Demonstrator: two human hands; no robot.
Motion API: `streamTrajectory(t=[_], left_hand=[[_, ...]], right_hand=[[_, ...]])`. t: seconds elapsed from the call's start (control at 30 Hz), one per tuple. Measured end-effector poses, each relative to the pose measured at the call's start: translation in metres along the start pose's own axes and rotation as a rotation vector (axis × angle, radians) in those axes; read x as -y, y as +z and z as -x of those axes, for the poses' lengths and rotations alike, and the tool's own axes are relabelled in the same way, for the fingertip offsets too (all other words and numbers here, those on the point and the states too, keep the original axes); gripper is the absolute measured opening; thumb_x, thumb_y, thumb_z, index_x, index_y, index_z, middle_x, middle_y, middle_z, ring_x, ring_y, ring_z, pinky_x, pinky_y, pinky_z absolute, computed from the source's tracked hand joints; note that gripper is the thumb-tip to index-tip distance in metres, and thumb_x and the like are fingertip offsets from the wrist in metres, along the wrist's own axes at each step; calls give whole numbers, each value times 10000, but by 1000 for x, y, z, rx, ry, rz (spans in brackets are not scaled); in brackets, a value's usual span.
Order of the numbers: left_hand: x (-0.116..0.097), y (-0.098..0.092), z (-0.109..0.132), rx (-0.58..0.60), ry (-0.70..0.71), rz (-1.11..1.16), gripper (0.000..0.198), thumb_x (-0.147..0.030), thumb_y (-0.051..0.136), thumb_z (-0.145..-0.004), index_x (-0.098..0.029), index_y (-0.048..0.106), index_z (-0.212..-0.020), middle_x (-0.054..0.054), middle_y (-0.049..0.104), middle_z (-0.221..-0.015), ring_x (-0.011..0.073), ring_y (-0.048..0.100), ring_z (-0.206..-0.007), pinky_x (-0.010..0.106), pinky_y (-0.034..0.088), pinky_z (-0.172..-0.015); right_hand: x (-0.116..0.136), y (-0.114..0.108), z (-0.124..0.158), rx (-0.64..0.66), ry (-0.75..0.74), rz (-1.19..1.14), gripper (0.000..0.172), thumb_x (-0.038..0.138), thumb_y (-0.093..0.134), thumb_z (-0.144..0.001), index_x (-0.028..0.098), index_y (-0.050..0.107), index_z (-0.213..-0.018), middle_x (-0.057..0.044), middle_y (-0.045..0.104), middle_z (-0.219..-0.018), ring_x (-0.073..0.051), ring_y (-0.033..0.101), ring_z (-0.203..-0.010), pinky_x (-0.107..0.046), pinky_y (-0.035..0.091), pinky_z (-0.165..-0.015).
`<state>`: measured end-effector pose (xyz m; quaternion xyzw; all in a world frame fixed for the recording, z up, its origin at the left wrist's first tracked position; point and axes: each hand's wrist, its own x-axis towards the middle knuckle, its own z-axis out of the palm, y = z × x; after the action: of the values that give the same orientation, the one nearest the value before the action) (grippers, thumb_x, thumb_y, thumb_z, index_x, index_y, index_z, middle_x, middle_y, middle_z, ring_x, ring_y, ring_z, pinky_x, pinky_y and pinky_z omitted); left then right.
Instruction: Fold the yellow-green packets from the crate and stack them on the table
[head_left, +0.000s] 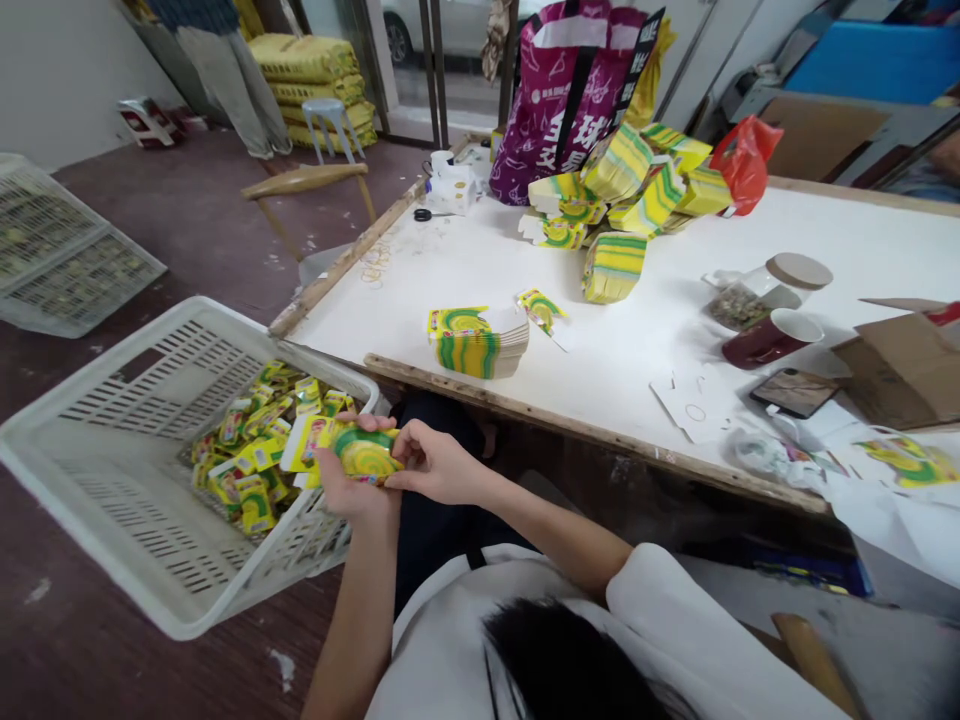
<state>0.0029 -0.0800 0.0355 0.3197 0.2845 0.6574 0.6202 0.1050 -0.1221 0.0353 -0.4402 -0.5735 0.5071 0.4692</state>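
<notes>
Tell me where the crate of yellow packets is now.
The white crate is at the left of the head view, beside the near left corner of the table, just left of the left hand.

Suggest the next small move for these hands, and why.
Probably have the right hand press the carton's end shut: its fingertips are there, hiding whether that end is closed, and the left hand steadies the carton. White flaps stick out opposite, so the crate can likely wait.
</notes>
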Motion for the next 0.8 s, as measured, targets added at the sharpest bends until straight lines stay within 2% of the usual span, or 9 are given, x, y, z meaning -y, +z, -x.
streamTrajectory(t=[0.13,0.27,0.37,0.43,0.5,0.57,0.67,0.73,0.8], left_hand=[[-1,2,1,-184,-26,92,533,-696,726,-688,-196,579,-800,-43,463,-638,90,480,-546,201,467,-546],[11,-5,12,-148,-4,-80,566,-664,799,-636,-204,651,-929,-4,619,-813,122,617,-720,228,537,-692],[17,-14,17,-147,25,-222,457,-559,835,-664,-188,667,-872,14,677,-848,135,649,-741,242,546,-702],[15,-20,16,-158,25,-257,406,-515,836,-686,-168,667,-813,24,689,-821,140,655,-718,259,557,-713],[5,-27,13,-126,49,-292,382,-496,804,-740,-175,692,-916,53,715,-937,175,689,-835,308,566,-825],[-12,-33,8,-22,157,-411,471,-491,755,-798,-214,653,-1166,94,682,-1185,229,662,-1095,372,503,-1011],[-36,-37,3,270,261,-752,926,-501,846,-685,-248,407,-1460,147,475,-1484,316,439,-1396,470,334,-1176],[-41,-35,5,475,136,-970,1058,-463,916,-572,-232,389,-1460,161,485,-1464,351,467,-1363,504,367,-1146],[-38,-30,9,569,-15,-1093,849,-425,877,-632,-212,481,-1353,128,606,-1295,321,601,-1191,482,474,-1034]], right_hand=[[-9,5,6,-17,36,-106,567,430,873,-618,214,487,-972,52,506,-812,-105,446,-672,-227,366,-589],[-5,-15,4,-132,63,-74,435,475,805,-701,199,545,-915,39,542,-786,-108,454,-657,-242,363,-599],[0,-31,4,-181,26,-47,331,482,724,-785,190,579,-845,20,573,-756,-126,505,-667,-263,407,-626],[3,-41,6,-198,-3,38,259,436,679,-837,191,598,-819,16,583,-718,-134,519,-645,-271,420,-617],[6,-50,8,-245,-89,208,164,346,637,-883,191,638,-829,-3,621,-742,-152,552,-679,-289,443,-650],[9,-59,10,-280,-208,457,111,252,602,-914,198,687,-866,-36,678,-833,-188,592,-796,-330,469,-758],[18,-61,15,-154,-373,809,175,176,571,-940,229,731,-892,-48,718,-896,-211,589,-923,-396,437,-944],[24,-55,18,-34,-468,894,214,161,549,-955,259,736,-925,-27,726,-905,-203,591,-972,-433,356,-1086],[27,-45,19,-82,-509,847,191,207,577,-950,280,716,-1059,-35,721,-1064,-216,572,-1124,-468,226,-1198]])
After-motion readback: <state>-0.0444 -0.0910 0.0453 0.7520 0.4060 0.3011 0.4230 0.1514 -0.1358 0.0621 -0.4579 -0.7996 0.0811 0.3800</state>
